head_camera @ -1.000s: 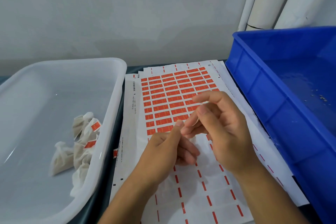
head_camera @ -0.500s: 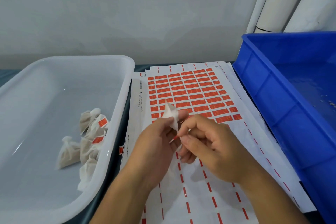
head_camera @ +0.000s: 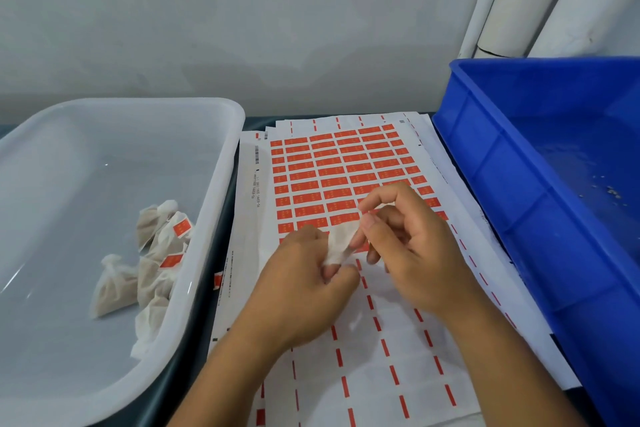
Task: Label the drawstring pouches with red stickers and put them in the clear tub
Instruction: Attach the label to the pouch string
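**Pouch held between both hands over the sticker sheet, tub to the left**

Head view: left hand (head_camera: 304, 274) has its fingers curled round the lower end of a small white pouch (head_camera: 341, 242), held just above the sticker sheet (head_camera: 346, 177) at centre of the desk (head_camera: 228, 191). Right hand (head_camera: 408, 246) pinches the pouch's upper end with thumb and forefinger, other fingers loosely bent. Can't tell whether a red sticker is already on this pouch; the fingers cover most of it. Pouch's long axis runs from near-left to far-right between the two hands.

Clear tub (head_camera: 221, 191) sits left of the sheet, just beside it, with a heap of labelled pouches (head_camera: 156, 263) against its right wall. From the held pouch the tub lies straight left, so the left hand is the nearer one for the drop, I'd judge. Blue crate (head_camera: 502, 184) stands right of the sheet, only crumbs showing inside. Near half of the sheet is already peeled; red labels remain on the far half.
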Demonstrator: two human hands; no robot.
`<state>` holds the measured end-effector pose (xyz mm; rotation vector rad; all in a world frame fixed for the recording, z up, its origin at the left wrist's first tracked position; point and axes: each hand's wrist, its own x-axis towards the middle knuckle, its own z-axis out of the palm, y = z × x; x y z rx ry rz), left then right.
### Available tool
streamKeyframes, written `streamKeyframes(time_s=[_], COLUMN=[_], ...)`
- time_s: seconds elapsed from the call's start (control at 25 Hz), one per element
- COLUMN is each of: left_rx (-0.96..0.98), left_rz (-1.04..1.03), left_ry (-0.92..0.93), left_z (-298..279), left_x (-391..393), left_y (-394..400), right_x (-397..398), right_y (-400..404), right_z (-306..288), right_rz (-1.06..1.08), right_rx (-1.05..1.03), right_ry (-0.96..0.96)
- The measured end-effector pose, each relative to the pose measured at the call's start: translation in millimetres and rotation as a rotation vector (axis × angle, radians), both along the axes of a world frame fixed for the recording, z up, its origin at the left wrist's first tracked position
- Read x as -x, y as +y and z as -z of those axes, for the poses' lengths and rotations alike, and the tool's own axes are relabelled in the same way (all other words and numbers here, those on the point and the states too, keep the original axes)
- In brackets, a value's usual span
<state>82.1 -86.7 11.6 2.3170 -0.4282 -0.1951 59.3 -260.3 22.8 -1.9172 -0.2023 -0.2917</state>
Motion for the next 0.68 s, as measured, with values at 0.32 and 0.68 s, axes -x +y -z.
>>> streamKeyframes(time_s=[0.32, 0.68], left_rx=[-0.132, 0.185], left_rz=[0.040, 0.081], left_ry=[-0.261, -0.078], left_z=[8, 4], left_x=[4, 10], left_y=[-9, -12], right_x=[3, -2], right_y=[5, 2], right_z=[2, 6], right_rz=[0.039, -0.058], right_rx=[0.335, 0.121], right_ry=[-0.229, 0.028])
